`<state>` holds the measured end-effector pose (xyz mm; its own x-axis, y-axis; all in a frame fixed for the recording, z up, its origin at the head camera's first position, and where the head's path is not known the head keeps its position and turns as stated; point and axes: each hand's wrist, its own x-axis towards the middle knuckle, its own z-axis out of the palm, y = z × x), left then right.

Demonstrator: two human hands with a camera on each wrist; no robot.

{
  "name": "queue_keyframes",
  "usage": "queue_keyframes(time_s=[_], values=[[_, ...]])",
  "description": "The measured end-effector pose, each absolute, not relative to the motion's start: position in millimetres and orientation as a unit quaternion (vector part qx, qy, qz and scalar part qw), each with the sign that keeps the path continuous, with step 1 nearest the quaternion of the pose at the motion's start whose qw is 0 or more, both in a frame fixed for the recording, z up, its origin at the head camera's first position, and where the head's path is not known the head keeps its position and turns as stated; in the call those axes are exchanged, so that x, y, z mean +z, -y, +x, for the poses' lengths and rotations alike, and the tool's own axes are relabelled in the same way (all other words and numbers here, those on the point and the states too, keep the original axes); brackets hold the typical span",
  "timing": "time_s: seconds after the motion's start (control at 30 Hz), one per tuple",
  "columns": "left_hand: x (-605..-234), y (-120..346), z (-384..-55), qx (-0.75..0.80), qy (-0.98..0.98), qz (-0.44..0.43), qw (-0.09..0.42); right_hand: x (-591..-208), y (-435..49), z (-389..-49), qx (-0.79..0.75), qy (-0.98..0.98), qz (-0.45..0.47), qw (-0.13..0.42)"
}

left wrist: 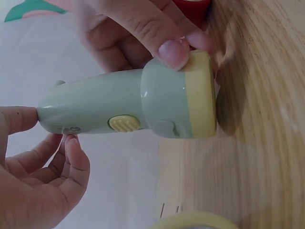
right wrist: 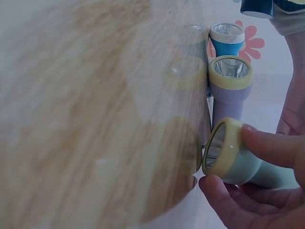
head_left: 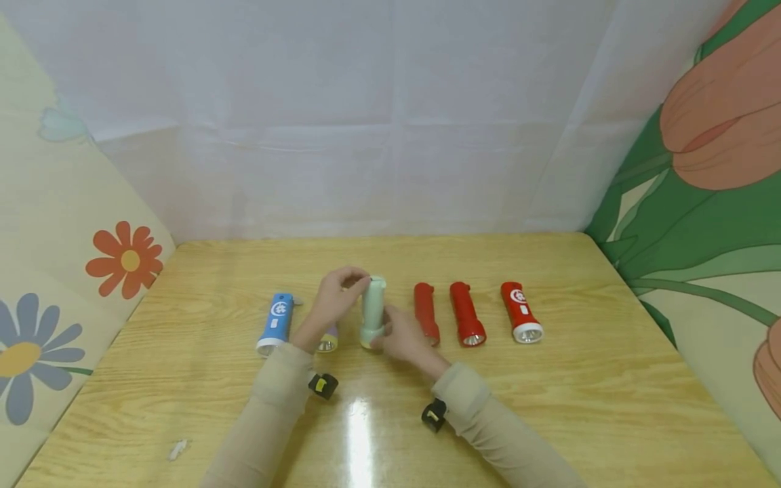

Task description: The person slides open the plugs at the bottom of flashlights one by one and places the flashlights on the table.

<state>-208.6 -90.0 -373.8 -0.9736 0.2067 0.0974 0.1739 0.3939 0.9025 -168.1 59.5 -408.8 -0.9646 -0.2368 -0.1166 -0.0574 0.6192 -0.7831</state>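
A pale green flashlight with a yellow lens ring is between the two hands over the middle of the table. Its yellow switch shows in the left wrist view. The left hand pinches the tail end with its fingertips. At the lens end, the right hand grips the head; in the right wrist view its thumb and fingers are on either side of the yellow ring. The lens end is tilted close to the tabletop. A lilac flashlight with a yellow ring lies just left, partly hidden by the left wrist in the head view.
A blue flashlight lies at the left of the row. To the right are two red flashlights and a red one with a white ring. A small white scrap lies near the front left of the wooden table.
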Motion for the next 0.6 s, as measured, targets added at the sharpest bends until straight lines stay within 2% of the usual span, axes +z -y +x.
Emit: queue_keyframes(time_s=[0.3, 0.6], values=[[-375.0, 90.4, -207.3, 0.547, -0.829, 0.115, 0.026, -409.3, -60.1, -171.1, -0.432, -0.891, -0.077, 0.116], [-376.1, 92.4, -203.9, 0.559, -0.82, 0.119, 0.021, -411.7, -60.9, -173.5, -0.424, -0.895, -0.091, 0.104]])
